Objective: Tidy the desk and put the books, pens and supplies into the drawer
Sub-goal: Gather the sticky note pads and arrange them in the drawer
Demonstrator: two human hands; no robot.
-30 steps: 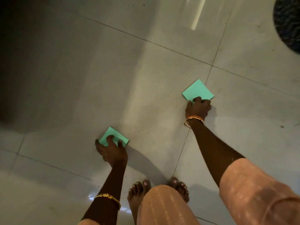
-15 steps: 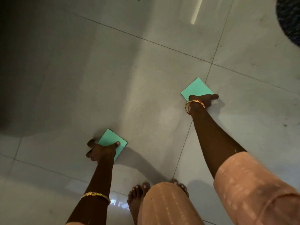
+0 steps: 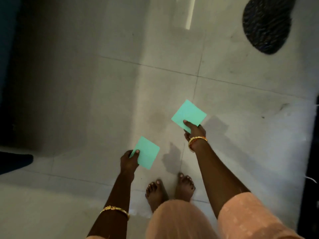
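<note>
Each hand has a green pad in its grip, both held clear of the tiled floor; the left hand pinches the left pad at its near-left corner, thumb on top and fingers beneath; the right hand pinches the right pad at its near edge in the same way. Neither grip is wide; each is closed on its pad.

As to progress, I judge the task to be somewhere in its middle: two supplies are in hand; no drawer and no surface are in sight, nor any books or pens, so how much has been stowed cannot be told. What is left, at the least, is to carry these two pads to the drawer and lay them in.

The pads are square, flat and mint green, plain on the upper face with no writing I can make out; whether each is a thick block or a few sheets cannot be told from above. They sit well apart, the right one farther from the body and the left one nearer, above and ahead of the bare feet; both look tilted, corners pointing away. They should be light and easy to hold, though a corner pinch may let loose sheets fan or bend. A dark mat lies at the far right.
</note>
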